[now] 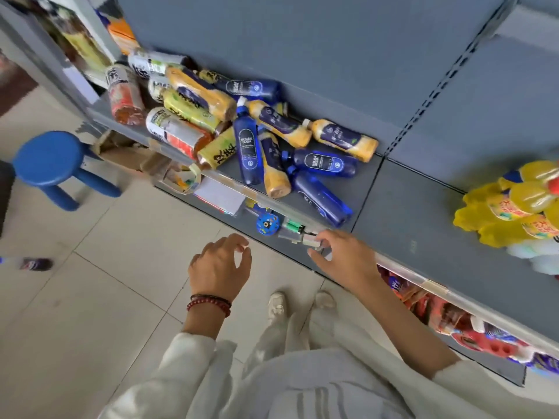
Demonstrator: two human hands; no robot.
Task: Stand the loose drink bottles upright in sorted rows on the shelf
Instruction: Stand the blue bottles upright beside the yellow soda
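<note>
A heap of loose drink bottles lies on its side on the grey shelf [402,207]. Several dark blue soda bottles [248,149] mix with orange-yellow drinks bearing navy labels [344,140], yellow-green tea bottles [189,111] and red-labelled tea bottles [177,133]. My left hand [219,266] hovers over the floor in front of the shelf, fingers loosely curled, holding nothing. My right hand [341,254] reaches to the shelf's front edge below the blue bottles, fingers relaxed and empty.
Upright yellow bottles [514,213] stand at the shelf's right end. A blue stool [51,161] stands on the tiled floor to the left. A lower shelf holds small toys [267,224] and red packets [447,316]. My shoes [276,305] are near the shelf base.
</note>
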